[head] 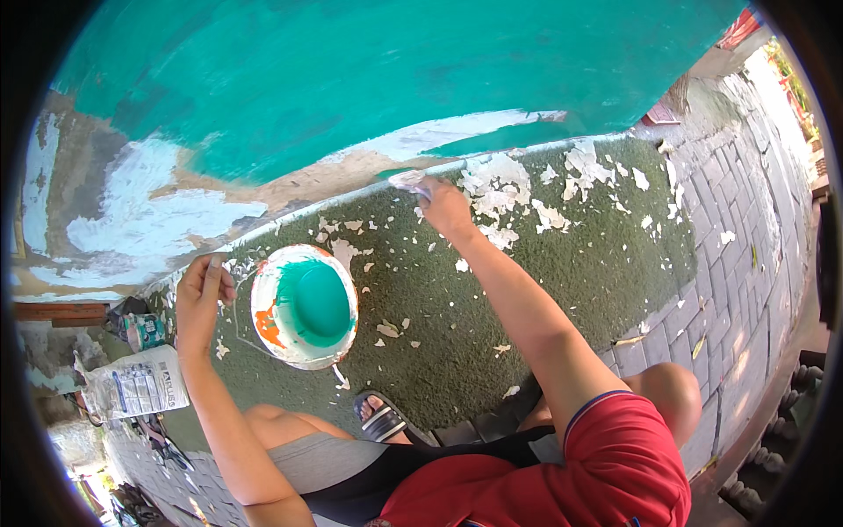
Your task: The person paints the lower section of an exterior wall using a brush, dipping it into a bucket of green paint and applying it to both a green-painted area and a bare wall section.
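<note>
My right hand (pixel 448 209) grips a paintbrush (pixel 409 180), its bristles at the bottom edge of the wall (pixel 369 72). Fresh teal paint covers most of that wall, while white and bare tan patches show low down and at the left. My left hand (pixel 203 280) hovers at the wall's foot with its fingers curled; whether anything small is between them cannot be made out. Just right of it stands a white bucket (pixel 263 300) smeared with orange, with teal paint (pixel 323 300) inside. The bucket's wire handle (pixel 238 323) hangs out toward my left hand.
White paint flakes (pixel 497 188) litter the green turf mat (pixel 448 336). A printed white sack (pixel 141 382) and a teal-labelled container (pixel 145 331) stand at the left. Grey pavers (pixel 724 277) border the mat on the right. My sandalled foot (pixel 382 416) is below the bucket.
</note>
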The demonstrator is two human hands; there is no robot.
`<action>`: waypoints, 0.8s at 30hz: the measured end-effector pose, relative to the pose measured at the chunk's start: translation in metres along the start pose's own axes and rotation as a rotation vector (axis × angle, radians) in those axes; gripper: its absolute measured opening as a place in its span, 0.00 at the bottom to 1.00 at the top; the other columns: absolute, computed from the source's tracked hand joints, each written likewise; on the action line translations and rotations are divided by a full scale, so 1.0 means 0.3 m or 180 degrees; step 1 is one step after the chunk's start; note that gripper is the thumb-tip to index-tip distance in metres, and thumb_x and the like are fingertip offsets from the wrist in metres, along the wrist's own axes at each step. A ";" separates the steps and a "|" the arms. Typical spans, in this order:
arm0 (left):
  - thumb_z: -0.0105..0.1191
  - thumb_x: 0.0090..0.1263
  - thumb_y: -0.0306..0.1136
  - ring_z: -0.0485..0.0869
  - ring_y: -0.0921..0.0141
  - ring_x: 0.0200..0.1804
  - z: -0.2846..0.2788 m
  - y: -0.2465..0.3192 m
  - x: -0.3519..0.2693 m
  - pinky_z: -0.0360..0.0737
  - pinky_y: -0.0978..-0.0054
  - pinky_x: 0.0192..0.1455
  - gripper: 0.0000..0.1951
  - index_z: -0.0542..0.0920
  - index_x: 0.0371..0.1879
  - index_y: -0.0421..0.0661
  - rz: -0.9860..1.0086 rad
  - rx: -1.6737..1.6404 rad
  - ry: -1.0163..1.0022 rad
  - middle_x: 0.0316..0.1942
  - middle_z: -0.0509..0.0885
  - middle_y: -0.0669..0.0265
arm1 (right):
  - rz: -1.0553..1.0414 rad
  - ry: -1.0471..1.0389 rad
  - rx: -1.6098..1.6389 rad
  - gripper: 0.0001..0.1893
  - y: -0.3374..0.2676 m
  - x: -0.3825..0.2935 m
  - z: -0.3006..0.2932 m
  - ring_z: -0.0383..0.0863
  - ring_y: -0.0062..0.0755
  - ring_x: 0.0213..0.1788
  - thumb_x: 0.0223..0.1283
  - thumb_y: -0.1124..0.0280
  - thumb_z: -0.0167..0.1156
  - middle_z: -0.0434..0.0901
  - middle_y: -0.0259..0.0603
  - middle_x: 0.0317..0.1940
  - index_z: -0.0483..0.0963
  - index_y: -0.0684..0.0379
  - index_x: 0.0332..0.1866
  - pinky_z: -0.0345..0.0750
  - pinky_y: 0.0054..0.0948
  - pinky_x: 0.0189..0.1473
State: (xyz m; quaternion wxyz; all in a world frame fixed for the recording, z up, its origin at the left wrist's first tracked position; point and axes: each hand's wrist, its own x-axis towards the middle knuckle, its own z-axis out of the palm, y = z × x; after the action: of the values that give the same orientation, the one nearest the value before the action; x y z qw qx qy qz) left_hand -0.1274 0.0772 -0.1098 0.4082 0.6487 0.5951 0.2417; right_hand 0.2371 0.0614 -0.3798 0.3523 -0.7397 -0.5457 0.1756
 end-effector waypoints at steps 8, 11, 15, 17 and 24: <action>0.48 0.78 0.38 0.76 0.80 0.27 0.017 0.002 0.018 0.72 0.82 0.29 0.12 0.78 0.46 0.41 0.0089 -0.0016 -0.0055 0.26 0.78 0.71 | 0.0198 0.0392 -0.0137 0.13 0.117 -0.017 -0.128 0.82 0.57 0.39 0.53 0.71 0.61 0.80 0.54 0.37 0.77 0.54 0.46 0.79 0.48 0.42; 0.48 0.78 0.38 0.76 0.80 0.27 0.028 0.015 0.018 0.72 0.82 0.29 0.13 0.78 0.46 0.41 0.0092 0.0009 -0.0085 0.26 0.78 0.71 | 0.0264 0.0453 -0.0235 0.13 0.140 -0.017 -0.176 0.82 0.56 0.38 0.53 0.70 0.62 0.79 0.54 0.37 0.77 0.54 0.46 0.79 0.48 0.42; 0.47 0.78 0.38 0.76 0.80 0.27 0.044 0.021 0.021 0.72 0.82 0.29 0.13 0.78 0.48 0.41 0.0097 0.0045 -0.0056 0.26 0.78 0.71 | 0.0409 0.0445 -0.0387 0.14 0.178 -0.013 -0.222 0.82 0.57 0.39 0.54 0.69 0.62 0.79 0.53 0.38 0.78 0.53 0.47 0.79 0.48 0.43; 0.48 0.78 0.38 0.76 0.79 0.27 0.049 0.024 0.021 0.72 0.82 0.29 0.14 0.78 0.48 0.41 0.0117 0.0035 -0.0083 0.26 0.78 0.71 | 0.0559 0.0388 -0.0427 0.15 0.189 -0.012 -0.243 0.82 0.56 0.41 0.55 0.69 0.62 0.80 0.51 0.40 0.78 0.52 0.49 0.78 0.47 0.45; 0.47 0.78 0.40 0.75 0.79 0.27 0.068 0.032 0.031 0.72 0.82 0.30 0.15 0.79 0.50 0.41 0.0088 0.0100 -0.0141 0.26 0.78 0.71 | 0.0374 0.0802 -0.0634 0.14 0.302 -0.008 -0.323 0.83 0.56 0.39 0.52 0.68 0.64 0.80 0.52 0.37 0.78 0.52 0.46 0.80 0.48 0.42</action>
State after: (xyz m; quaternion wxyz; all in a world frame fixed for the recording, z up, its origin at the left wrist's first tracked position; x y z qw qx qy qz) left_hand -0.1039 0.0816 -0.1148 0.4076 0.6684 0.5807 0.2234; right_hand 0.3607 0.0132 -0.3779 0.3320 -0.8178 -0.4677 0.0468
